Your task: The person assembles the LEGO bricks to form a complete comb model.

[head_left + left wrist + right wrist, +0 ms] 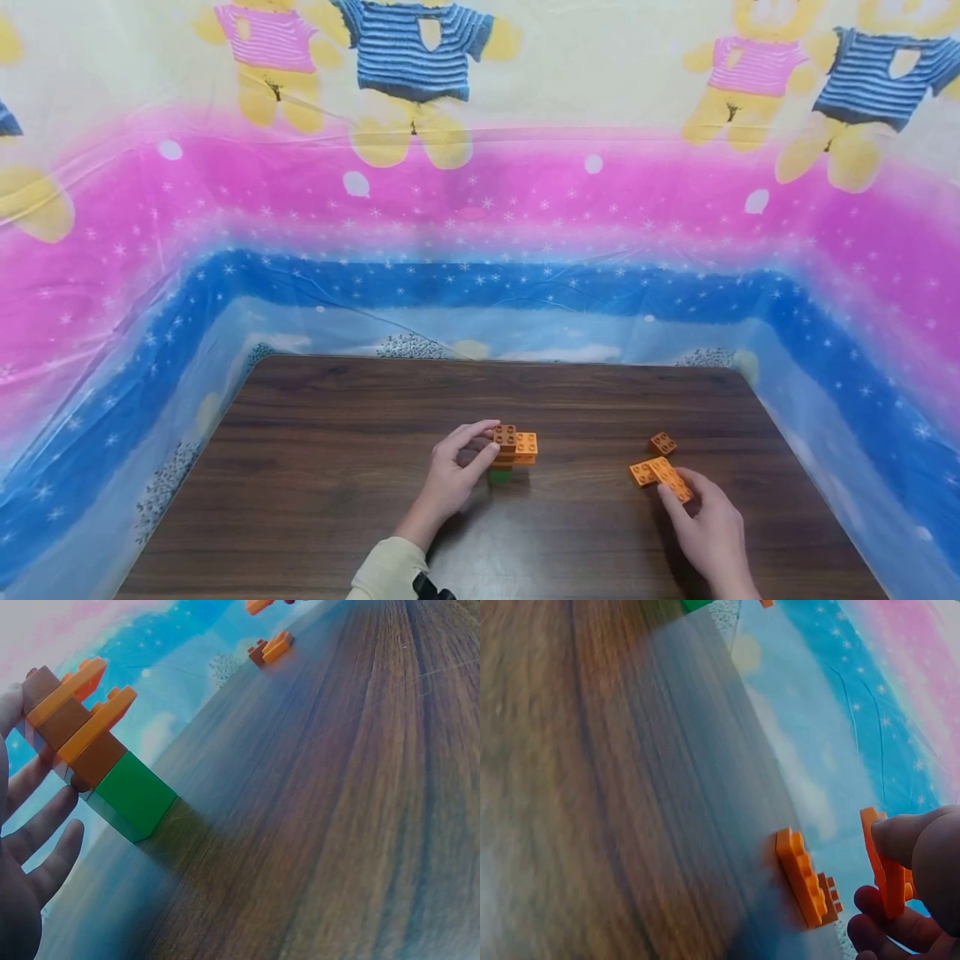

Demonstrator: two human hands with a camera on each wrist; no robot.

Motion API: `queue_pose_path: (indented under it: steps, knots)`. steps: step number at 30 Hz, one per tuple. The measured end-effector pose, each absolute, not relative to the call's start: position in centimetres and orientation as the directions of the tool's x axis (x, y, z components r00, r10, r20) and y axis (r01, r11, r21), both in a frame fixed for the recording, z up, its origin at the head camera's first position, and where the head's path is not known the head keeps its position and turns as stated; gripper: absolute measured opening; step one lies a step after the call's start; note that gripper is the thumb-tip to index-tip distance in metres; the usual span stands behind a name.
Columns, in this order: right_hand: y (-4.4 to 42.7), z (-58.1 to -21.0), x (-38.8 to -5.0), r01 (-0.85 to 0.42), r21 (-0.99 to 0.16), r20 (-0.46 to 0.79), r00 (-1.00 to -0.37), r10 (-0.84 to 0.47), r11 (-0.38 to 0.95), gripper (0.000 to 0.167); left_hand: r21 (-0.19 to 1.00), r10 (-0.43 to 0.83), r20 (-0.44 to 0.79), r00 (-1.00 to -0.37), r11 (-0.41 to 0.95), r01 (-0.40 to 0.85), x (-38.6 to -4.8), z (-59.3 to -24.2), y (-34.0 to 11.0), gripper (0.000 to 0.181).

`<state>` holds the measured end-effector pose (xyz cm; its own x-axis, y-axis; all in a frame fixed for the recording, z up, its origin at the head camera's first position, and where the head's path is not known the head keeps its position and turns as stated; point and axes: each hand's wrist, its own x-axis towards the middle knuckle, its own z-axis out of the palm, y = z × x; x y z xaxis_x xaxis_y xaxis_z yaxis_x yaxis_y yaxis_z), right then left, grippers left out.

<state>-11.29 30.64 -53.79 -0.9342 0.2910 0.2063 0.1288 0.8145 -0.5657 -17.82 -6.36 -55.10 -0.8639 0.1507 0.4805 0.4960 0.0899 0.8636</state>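
Note:
A tower of toy building bricks [86,761] stands upright on the table. Its green base [135,796] carries brown bricks alternating with orange ones that jut out to the right, and a brown brick [505,435] tops it. Around that upper end, my left hand [448,473] holds the tower between thumb and fingers. Over on the right, my right hand [711,523] pinches an orange brick [889,874] between thumb and fingers, raised off the table. Another orange brick [801,877] lies on the tabletop near it, with a small brown brick [663,442] just behind.
The dark wood-grain table [337,433] ends at a back edge against a patterned cloth [480,200]. This cloth, printed with bears, also hangs along both sides.

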Motion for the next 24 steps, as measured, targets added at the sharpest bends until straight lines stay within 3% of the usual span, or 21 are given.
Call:
queue_pose_path:
  steps: [6, 14, 24]
  knots:
    - [29.8, -53.6, -11.6, 0.042, -0.572, 0.298, -0.92, 0.255, 0.819, 0.041, 0.864, 0.149, 0.48, -0.864, 0.088, 0.495, -17.8, -54.9, -6.4, 0.034]
    - [29.1, -53.6, -12.2, -0.046, -0.579, 0.325, -0.929, 0.179, 0.814, 0.039, 0.866, 0.149, 0.478, -0.866, 0.086, 0.493, -17.7, -55.1, -6.4, 0.033]
    - [27.5, -53.0, -13.4, -0.205, -0.544, 0.457, -0.885, 0.083, 0.814, 0.034, 0.872, 0.148, 0.47, -0.87, 0.075, 0.484, -17.7, -55.0, -6.4, 0.034]
